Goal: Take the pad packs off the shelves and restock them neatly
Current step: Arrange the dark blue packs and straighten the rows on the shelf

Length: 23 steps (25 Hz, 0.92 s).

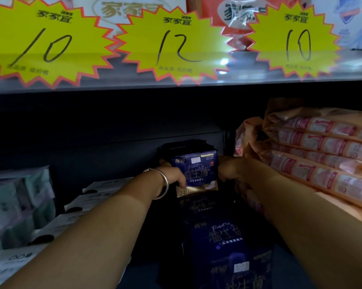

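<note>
A dark purple pad pack [196,170] stands upright deep in the dim lower shelf, at the front of a short row of like packs. My left hand [173,177], with a silver bangle on the wrist, grips its left edge. Its right edge is held by my right hand [228,171]. More purple packs [221,236] lie flat in a line toward me, below and in front of the held one.
Orange-pink pad packs [322,155] are stacked on the right, close to my right forearm. White packs [88,203] and pale green packs [19,197] fill the left. The upper shelf edge [249,80] carries yellow starburst price tags [175,44].
</note>
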### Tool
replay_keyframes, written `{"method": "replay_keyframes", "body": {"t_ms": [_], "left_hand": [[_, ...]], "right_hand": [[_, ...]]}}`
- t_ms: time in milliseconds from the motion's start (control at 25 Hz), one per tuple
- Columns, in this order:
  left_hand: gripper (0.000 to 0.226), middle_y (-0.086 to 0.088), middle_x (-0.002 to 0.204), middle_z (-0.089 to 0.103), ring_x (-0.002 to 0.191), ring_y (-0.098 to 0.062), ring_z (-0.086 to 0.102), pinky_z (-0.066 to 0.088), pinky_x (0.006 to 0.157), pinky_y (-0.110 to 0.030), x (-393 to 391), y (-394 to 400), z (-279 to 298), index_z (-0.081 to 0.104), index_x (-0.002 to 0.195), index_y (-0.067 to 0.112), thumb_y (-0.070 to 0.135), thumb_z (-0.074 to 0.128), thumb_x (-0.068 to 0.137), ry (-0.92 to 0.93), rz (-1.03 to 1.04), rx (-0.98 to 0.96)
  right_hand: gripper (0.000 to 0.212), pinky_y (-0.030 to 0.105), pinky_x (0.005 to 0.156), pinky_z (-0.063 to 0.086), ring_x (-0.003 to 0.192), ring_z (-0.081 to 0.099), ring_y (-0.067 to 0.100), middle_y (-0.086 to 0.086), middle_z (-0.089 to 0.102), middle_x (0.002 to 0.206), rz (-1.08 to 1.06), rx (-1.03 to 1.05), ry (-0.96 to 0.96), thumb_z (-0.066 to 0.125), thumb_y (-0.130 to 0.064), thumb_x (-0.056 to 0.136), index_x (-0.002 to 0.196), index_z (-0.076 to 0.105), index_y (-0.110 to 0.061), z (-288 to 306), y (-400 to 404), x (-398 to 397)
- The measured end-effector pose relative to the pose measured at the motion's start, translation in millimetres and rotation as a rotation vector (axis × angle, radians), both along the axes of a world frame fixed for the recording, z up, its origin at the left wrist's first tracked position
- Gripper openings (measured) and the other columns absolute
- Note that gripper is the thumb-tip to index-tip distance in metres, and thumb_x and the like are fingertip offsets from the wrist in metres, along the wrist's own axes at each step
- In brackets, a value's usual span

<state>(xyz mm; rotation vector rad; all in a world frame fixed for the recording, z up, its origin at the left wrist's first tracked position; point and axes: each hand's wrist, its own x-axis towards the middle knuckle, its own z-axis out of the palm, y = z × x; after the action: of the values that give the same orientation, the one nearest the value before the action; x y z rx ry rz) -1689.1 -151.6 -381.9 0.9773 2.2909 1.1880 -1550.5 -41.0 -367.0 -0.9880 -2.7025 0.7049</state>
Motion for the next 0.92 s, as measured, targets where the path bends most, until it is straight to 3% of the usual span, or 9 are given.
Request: {"method": "replay_keyframes", "body": {"t_ms": [200,280,400,440,480,600,720,800,920], "left_hand": [[0.089,-0.014,0.129,0.047,0.116,-0.03,0.049,0.044,0.09,-0.031,4,-1,-2,0.025,0.137,0.004,-0.001,0.076,0.064,0.071,0.036,0.036],[0.095,-0.013,0.132,0.047,0.119,-0.029,0.049,0.043,0.1,-0.035,7,-6,-3,0.023,0.139,0.003,0.007,0.081,0.063,0.122,0.025,-0.002],[0.123,-0.01,0.134,0.051,0.12,-0.027,0.051,0.042,0.105,-0.038,14,-16,-12,0.031,0.141,0.006,0.05,0.087,0.04,0.178,-0.032,-0.084],[0.126,-0.009,0.133,0.053,0.118,-0.026,0.053,0.043,0.104,-0.037,21,-24,-11,0.038,0.139,0.008,0.064,0.082,0.035,0.193,-0.055,-0.115],[0.114,-0.009,0.132,0.054,0.116,-0.025,0.054,0.043,0.104,-0.035,33,-35,-8,0.043,0.136,0.006,0.067,0.078,0.046,0.206,-0.073,-0.146],[0.056,-0.014,0.129,0.051,0.108,-0.023,0.05,0.039,0.089,-0.026,48,-55,-11,0.044,0.132,-0.003,0.036,0.053,0.093,0.307,-0.037,-0.22],[0.046,-0.014,0.123,0.051,0.112,-0.025,0.049,0.037,0.089,-0.028,70,-83,-14,0.044,0.133,-0.002,0.029,0.039,0.1,0.385,0.03,-0.279],[0.037,-0.012,0.123,0.053,0.112,-0.026,0.051,0.04,0.083,-0.027,83,-96,-19,0.047,0.131,-0.002,0.015,0.037,0.1,0.378,-0.008,-0.374],[0.036,-0.013,0.111,0.058,0.1,-0.022,0.049,0.038,0.064,-0.021,100,-108,-32,0.047,0.13,-0.001,0.007,0.041,0.095,0.401,-0.084,-0.429]], "right_hand": [[0.082,0.039,0.1,0.043,0.124,0.046,0.034,0.018,0.04,0.143,-0.109,0.198,0.201,0.047,0.005,0.087,0.151,0.001,-0.016,4,-8,4],[0.085,0.046,0.105,0.038,0.132,0.035,0.036,0.016,0.034,0.146,-0.126,0.427,0.171,0.054,-0.001,0.084,0.151,0.004,-0.017,5,-19,9],[0.088,0.051,0.114,0.024,0.143,0.013,0.035,0.012,0.007,0.158,-0.065,0.535,0.063,0.059,-0.007,0.083,0.151,0.005,-0.024,4,-37,18],[0.09,0.049,0.115,0.022,0.144,0.01,0.035,0.013,0.001,0.158,-0.091,0.514,0.072,0.059,-0.008,0.084,0.151,0.001,-0.024,5,-39,21],[0.088,0.047,0.115,0.023,0.144,0.012,0.035,0.015,0.002,0.158,-0.119,0.508,0.063,0.058,-0.008,0.085,0.151,0.001,-0.02,6,-43,26],[0.045,0.035,0.104,0.037,0.129,0.042,0.032,0.018,0.039,0.144,-0.114,0.45,-0.108,0.04,-0.016,0.097,0.14,0.035,-0.004,4,-68,51],[0.041,0.027,0.095,0.038,0.118,0.049,0.027,0.013,0.05,0.131,0.033,0.399,-0.25,0.03,-0.026,0.103,0.139,0.041,-0.01,-5,-96,81],[0.049,0.029,0.101,0.036,0.124,0.045,0.028,0.012,0.042,0.14,0.123,0.297,-0.231,0.031,-0.039,0.102,0.147,0.029,-0.022,-12,-111,97],[0.077,0.037,0.116,0.015,0.146,0.013,0.025,0.002,0.006,0.16,0.202,0.188,-0.333,0.037,-0.062,0.09,0.152,0.005,-0.029,-21,-129,118]]}}
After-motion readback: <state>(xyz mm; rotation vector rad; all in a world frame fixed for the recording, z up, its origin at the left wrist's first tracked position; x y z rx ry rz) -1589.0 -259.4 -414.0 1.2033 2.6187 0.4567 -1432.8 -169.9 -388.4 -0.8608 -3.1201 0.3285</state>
